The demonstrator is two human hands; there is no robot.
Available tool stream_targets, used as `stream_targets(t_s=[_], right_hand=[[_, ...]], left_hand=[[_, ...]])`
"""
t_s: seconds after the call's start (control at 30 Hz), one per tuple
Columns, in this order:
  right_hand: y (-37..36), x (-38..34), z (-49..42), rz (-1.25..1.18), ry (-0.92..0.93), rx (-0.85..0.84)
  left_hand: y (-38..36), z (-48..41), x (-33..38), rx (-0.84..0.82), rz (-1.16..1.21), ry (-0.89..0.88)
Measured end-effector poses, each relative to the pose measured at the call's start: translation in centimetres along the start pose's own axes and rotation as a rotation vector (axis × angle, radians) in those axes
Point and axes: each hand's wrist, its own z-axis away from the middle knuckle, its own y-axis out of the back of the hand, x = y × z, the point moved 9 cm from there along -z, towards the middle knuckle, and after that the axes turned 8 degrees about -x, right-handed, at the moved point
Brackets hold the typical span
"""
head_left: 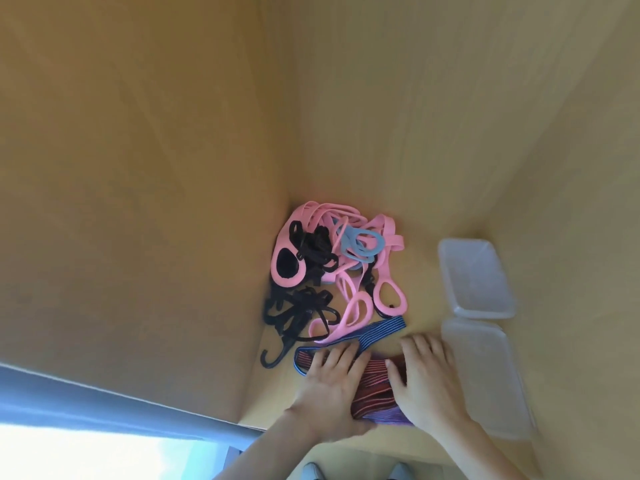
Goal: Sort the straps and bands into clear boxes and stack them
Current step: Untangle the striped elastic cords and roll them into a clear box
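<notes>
A tangled pile lies in the corner of a wooden surface: pink straps point(349, 251) with loop handles, black cords with hooks point(298, 313) and pale blue bands point(362, 244). In front of the pile lies a blue and red striped band point(377, 386). My left hand point(329, 386) rests flat on the band's left part, fingers straight. On its right part my right hand point(426, 379) presses down, fingers straight as well. Two clear boxes stand to the right, a far one point(474, 275) and a near one point(491, 372).
Wooden walls point(138, 202) close in the surface on the left and at the back. A blue-grey edge point(104, 403) and a bright area lie at the lower left. Bare wood shows between the pile and the boxes.
</notes>
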Motion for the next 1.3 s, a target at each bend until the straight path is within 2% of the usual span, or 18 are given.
stream_targets(t_s=[0.07, 0.13, 0.23, 0.4, 0.6, 0.67, 0.8, 0.9, 1.0, 1.13, 1.23, 1.3], right_hand=[[0.8, -1.0, -0.6, -0.007, 0.048, 0.018], [0.3, -2.3, -1.4, 0.039, 0.111, -0.076], [-1.8, -2.8, -2.1, 0.080, 0.108, -0.235], [-0.3, -2.5, -0.7, 0.036, 0.147, -0.040], [-0.2, -2.1, -1.4, 0.013, 0.084, -0.179], [1.5, -3.0, -2.9, -0.031, 0.104, -0.126], [5.6, -6.9, -5.8, -0.251, 0.235, -0.031], [6.5, -11.2, -7.4, -0.325, 0.393, -0.051], [4.2, -15.6, -8.5, -0.194, 0.534, -0.184], [-1.5, -18.4, -11.2, 0.105, 0.492, -0.371], [-3.9, -19.1, -11.9, 0.285, 0.498, -0.396], [-4.4, -19.4, -12.0, 0.307, 0.514, -0.384]], left_hand=[[0.2, 0.0, 0.2, 0.019, 0.001, -0.010], [0.4, 0.1, 0.4, 0.043, -0.018, -0.014], [0.5, 0.3, 0.7, 0.059, -0.024, 0.005], [0.8, 0.5, 0.6, 0.102, 0.001, 0.070], [1.0, 0.9, 1.5, 0.163, -0.055, 0.062], [1.2, 1.0, 1.5, 0.151, -0.057, 0.057], [2.6, 1.9, 1.1, 0.132, 0.031, 0.043], [3.6, 3.6, -0.4, 0.162, 0.140, 0.080], [4.6, 6.6, -2.8, 0.273, 0.291, 0.193], [3.7, 9.4, -6.7, 0.357, 0.418, 0.336], [2.9, 10.5, -8.1, 0.367, 0.477, 0.394], [3.0, 10.9, -8.1, 0.402, 0.507, 0.379]])
